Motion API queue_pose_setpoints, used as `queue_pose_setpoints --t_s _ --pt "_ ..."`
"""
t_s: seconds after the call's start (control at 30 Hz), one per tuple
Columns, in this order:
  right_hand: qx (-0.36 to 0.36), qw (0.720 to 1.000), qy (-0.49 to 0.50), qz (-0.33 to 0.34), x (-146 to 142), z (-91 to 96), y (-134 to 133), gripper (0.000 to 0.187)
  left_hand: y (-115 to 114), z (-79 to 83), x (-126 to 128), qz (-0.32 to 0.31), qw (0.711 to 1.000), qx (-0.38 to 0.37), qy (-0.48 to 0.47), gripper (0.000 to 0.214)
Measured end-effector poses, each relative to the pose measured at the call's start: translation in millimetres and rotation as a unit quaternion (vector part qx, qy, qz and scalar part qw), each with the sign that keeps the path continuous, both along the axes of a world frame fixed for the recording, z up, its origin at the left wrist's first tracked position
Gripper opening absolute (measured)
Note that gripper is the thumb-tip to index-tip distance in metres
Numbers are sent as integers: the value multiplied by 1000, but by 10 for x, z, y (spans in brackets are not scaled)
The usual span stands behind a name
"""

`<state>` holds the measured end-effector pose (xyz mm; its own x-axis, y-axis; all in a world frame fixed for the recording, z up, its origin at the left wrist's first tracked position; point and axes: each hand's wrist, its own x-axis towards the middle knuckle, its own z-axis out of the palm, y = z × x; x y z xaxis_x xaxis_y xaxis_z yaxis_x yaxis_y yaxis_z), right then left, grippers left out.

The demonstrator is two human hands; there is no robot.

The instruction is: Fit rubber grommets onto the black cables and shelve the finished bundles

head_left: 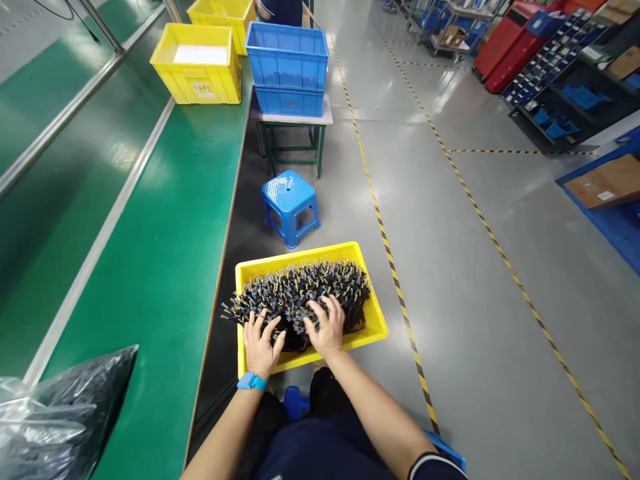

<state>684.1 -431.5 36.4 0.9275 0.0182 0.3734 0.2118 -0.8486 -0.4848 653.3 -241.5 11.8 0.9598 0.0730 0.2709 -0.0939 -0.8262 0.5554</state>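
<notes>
In front of me is a yellow plastic bin (313, 348), packed with a dense mass of short black cables (305, 290) whose coloured wire ends point up. My left hand (263, 340) rests at the near left part of the mass, fingers spread on the cable ends. On the near middle part lies my right hand (327, 327), its fingers apart and touching the cables. Neither hand is closed round a cable. A blue band (253, 381) circles my left wrist.
Left runs a green workbench (185, 220) with a clear plastic bag of dark items (65, 420) and a yellow crate (200, 73). Ahead are a blue stool (290, 193) and stacked blue crates (287, 60) on a small table. A person (283, 10) stands beyond. Striped tape (377, 207) marks the floor.
</notes>
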Motion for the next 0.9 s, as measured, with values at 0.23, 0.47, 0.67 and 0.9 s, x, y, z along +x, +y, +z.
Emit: queue_pose_setpoints --t_s 0.23,0.47,0.67,0.9 --pt "12 998 23 -58 76 -34 64 41 -115 -30 118 26 1000 4 -5 34" --pt "-61 998 -17 13 119 145 -285 69 -119 31 90 4 999 30 -34 43" --pt "-64 995 26 67 468 112 49 47 -120 83 387 -1 999 35 0 42" --pt "-90 994 -44 47 438 -2 54 43 -178 185 148 22 999 22 27 69"
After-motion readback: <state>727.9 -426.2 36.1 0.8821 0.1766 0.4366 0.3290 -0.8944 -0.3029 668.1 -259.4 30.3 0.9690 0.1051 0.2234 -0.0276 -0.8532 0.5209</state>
